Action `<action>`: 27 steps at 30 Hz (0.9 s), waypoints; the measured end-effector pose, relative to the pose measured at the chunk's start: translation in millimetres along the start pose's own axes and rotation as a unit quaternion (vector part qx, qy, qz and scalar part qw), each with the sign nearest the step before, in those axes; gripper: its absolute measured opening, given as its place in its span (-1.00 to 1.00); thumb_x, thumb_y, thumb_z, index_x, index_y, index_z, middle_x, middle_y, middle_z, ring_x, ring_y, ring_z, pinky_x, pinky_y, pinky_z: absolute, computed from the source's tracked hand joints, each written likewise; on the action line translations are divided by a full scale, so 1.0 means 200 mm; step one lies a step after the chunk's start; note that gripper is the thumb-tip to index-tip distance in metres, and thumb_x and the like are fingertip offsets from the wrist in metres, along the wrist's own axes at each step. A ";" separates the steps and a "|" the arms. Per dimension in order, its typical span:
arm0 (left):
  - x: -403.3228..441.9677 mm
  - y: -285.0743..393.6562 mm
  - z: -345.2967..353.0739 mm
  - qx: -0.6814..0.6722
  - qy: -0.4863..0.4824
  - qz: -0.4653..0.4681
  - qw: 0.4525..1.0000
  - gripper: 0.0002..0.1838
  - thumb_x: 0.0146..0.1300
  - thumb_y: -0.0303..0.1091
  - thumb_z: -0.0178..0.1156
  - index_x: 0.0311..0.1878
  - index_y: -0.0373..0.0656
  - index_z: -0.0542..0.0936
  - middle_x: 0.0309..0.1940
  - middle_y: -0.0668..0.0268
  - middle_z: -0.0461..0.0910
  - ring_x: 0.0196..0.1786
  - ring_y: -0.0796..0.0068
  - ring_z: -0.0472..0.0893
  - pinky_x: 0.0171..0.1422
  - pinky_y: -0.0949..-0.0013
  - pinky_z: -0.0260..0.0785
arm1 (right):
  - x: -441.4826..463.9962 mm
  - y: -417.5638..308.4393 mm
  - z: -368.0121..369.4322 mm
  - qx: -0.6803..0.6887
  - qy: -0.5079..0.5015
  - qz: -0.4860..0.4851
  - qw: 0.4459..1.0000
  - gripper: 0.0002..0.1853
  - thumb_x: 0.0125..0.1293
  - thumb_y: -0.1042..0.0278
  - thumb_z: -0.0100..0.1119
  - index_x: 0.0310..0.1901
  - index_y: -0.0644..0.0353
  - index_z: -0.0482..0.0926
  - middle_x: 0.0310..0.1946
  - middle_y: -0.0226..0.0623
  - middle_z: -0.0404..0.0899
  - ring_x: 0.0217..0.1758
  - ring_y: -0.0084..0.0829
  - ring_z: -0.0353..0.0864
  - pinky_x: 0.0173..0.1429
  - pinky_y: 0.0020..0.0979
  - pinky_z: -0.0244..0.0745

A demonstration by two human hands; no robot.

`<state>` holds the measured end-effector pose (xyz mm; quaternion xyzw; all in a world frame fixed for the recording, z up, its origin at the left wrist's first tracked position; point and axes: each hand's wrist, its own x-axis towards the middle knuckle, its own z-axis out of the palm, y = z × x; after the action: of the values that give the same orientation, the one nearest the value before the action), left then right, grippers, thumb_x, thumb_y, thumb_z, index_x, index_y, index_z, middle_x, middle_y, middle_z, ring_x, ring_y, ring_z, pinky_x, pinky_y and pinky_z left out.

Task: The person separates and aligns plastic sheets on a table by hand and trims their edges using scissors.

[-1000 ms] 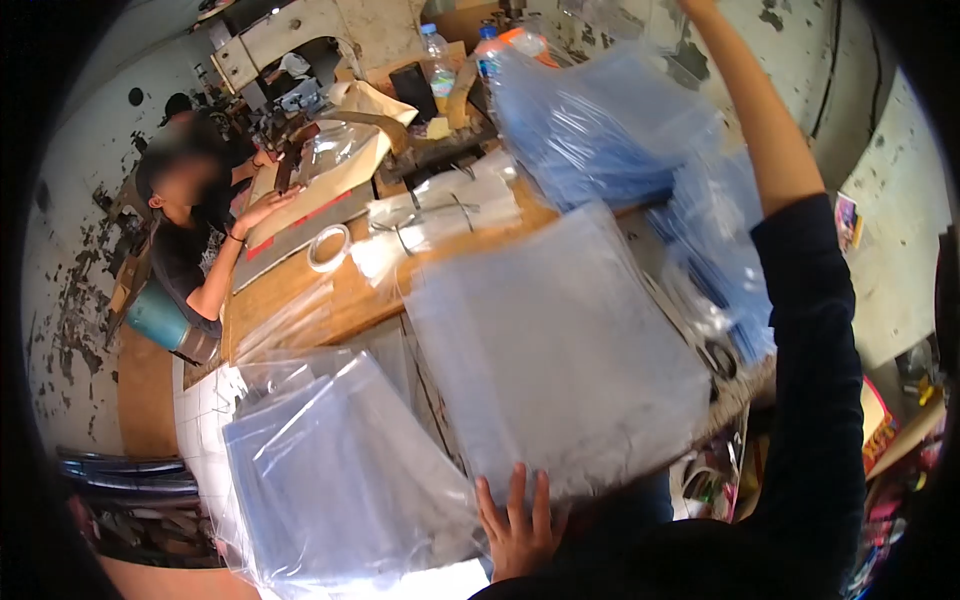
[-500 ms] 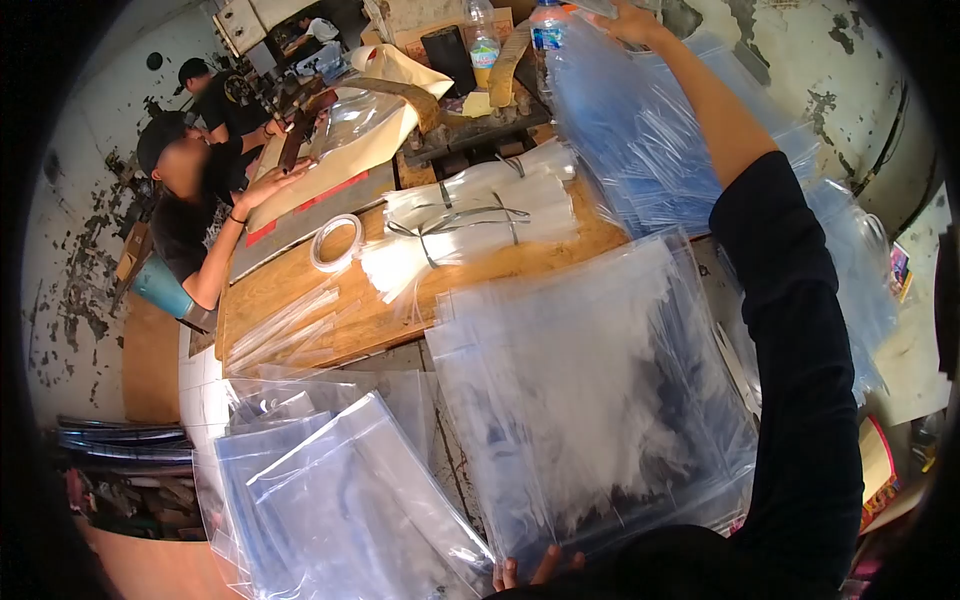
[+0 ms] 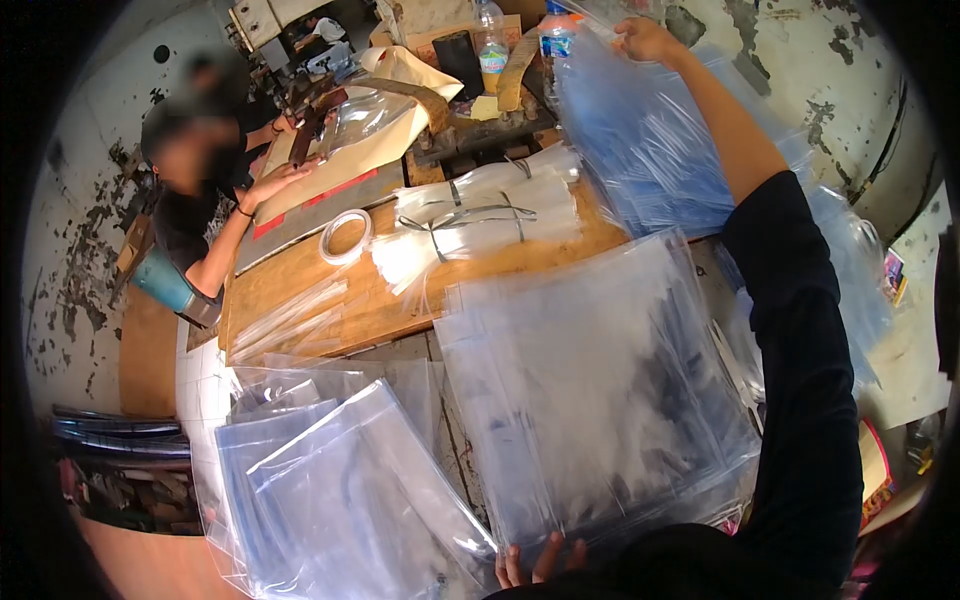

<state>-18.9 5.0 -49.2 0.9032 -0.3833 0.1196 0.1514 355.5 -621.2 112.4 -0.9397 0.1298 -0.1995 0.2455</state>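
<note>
My right hand (image 3: 648,42) reaches to the top of the view, fingers pinched on the edge of a clear plastic sheet (image 3: 600,18). Below it spreads a pile of bluish clear plastic sheets (image 3: 650,150). Low in the view, the fingertips of my left hand (image 3: 540,563) lie apart on the near edge of a stack of clear plastic sheets (image 3: 590,380); the rest of that hand is hidden. Left of this stack lie folded clear plastic pieces (image 3: 350,490) with welded-looking seams.
On the wooden table (image 3: 400,310) are tied bundles of whitish strips (image 3: 480,225), a tape roll (image 3: 345,237) and loose strips (image 3: 290,320). Bottles (image 3: 491,50) stand behind. A co-worker (image 3: 195,200) at the left handles a sheet on a board. Scissors-like handles (image 3: 735,365) lie beside the stack.
My right hand has moved slightly right and down, still with the clear sheet. My left fingers have shifted a little at the stack's near edge. The view has tilted slightly.
</note>
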 end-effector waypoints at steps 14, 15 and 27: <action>0.00 0.01 -0.22 -0.119 -0.078 -0.033 0.989 -0.19 -0.02 -0.17 0.31 0.27 -0.24 0.19 0.32 -0.14 -0.08 0.34 -0.39 -0.14 0.27 -0.34 -0.08 | -1.50 -1.21 -0.50 0.023 -0.079 -0.027 0.996 -0.59 0.22 0.29 0.12 0.09 0.21 0.42 -0.06 -0.19 0.51 -0.05 -0.36 0.50 -0.03 -0.34 0.49; -0.01 0.01 -0.26 -0.172 -0.075 -0.053 0.981 -0.14 -0.01 -0.13 0.30 0.28 -0.34 0.13 0.33 -0.24 -0.14 0.35 -0.41 -0.19 0.28 -0.34 -0.13 | -1.63 -1.19 -0.48 -0.004 -0.087 -0.090 0.992 -0.56 0.22 0.19 0.09 0.10 0.18 0.41 0.06 -0.24 0.43 0.06 -0.36 0.45 0.04 -0.30 0.42; -0.23 -0.25 -0.29 -0.106 0.008 -0.094 0.990 -0.50 0.01 -0.37 0.27 0.07 -0.25 0.44 0.14 0.05 0.38 0.15 0.07 0.43 0.11 0.13 0.40 | -3.00 -1.38 0.10 0.301 -0.193 -0.075 0.931 -0.57 -0.02 0.39 0.26 -0.05 0.28 0.51 0.08 -0.08 0.43 0.06 -0.23 0.51 0.05 -0.35 0.42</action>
<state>-19.4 89.2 -19.1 0.9132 -0.3061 0.0703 0.2598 -127.1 -174.8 50.6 -0.8492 -0.0572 -0.0620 0.5213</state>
